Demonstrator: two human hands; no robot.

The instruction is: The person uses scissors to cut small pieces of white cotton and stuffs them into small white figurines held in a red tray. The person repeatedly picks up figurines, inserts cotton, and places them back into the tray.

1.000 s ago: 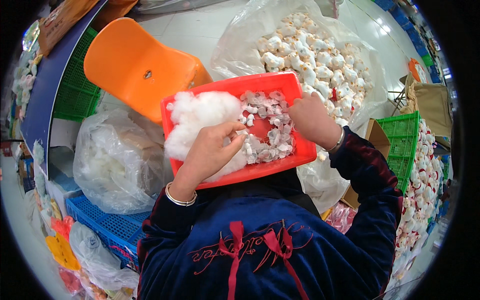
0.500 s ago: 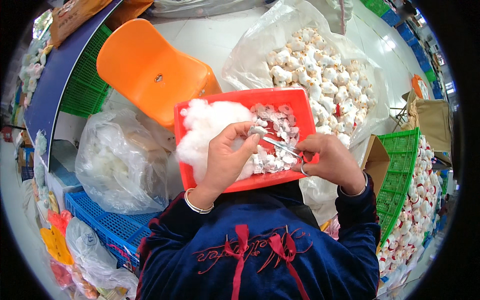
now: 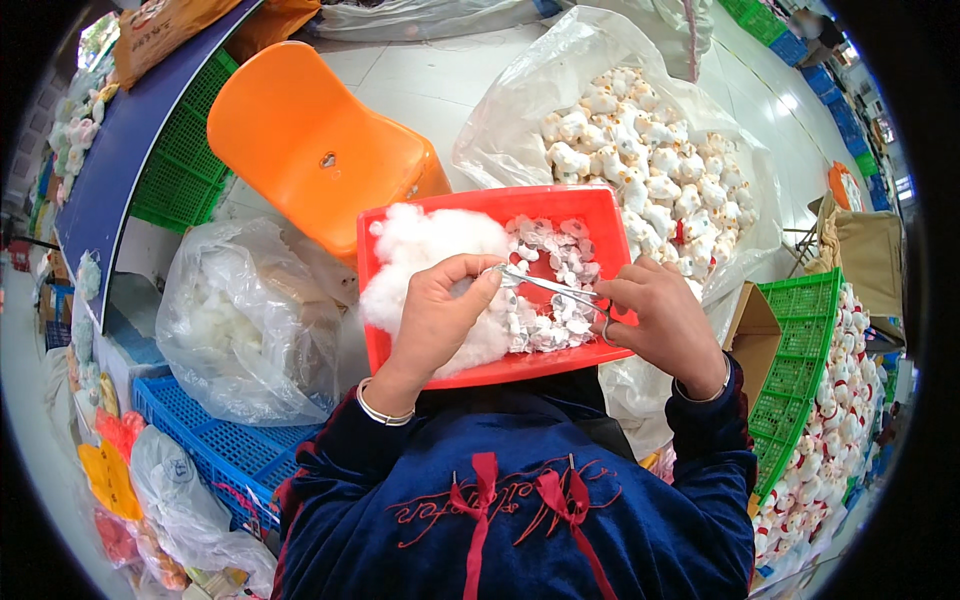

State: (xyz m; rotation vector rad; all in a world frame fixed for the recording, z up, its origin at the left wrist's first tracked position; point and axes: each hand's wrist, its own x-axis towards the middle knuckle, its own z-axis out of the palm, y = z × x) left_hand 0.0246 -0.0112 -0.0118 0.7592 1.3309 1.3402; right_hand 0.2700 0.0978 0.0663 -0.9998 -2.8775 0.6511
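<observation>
My left hand (image 3: 440, 312) pinches a small grey-white fabric piece (image 3: 499, 269) between thumb and forefinger, mostly hidden by the fingertips. In my right hand (image 3: 662, 315) is a pair of metal forceps (image 3: 560, 288) with scissor-like finger rings, its slim jaws reaching left to the fabric piece. Whether the jaws grip it, I cannot tell. Both hands are over a red tray (image 3: 612, 245) at my lap. White fluffy stuffing (image 3: 432, 236) fills the tray's left side; many small grey-white fabric pieces (image 3: 545, 328) lie on its right.
Beyond the tray stand an orange chair (image 3: 310, 140) and a large clear bag (image 3: 510, 120) of white plush toys (image 3: 650, 165). At left are a plastic bag of stuffing (image 3: 235, 325) and a blue crate (image 3: 215, 435). Green crates (image 3: 800, 350) and more plush stand at right.
The forceps' jaws have moved left and up to the left hand's fingertips. The fabric piece, plainer to see before, is now mostly covered by my fingers. The view has shifted slightly.
</observation>
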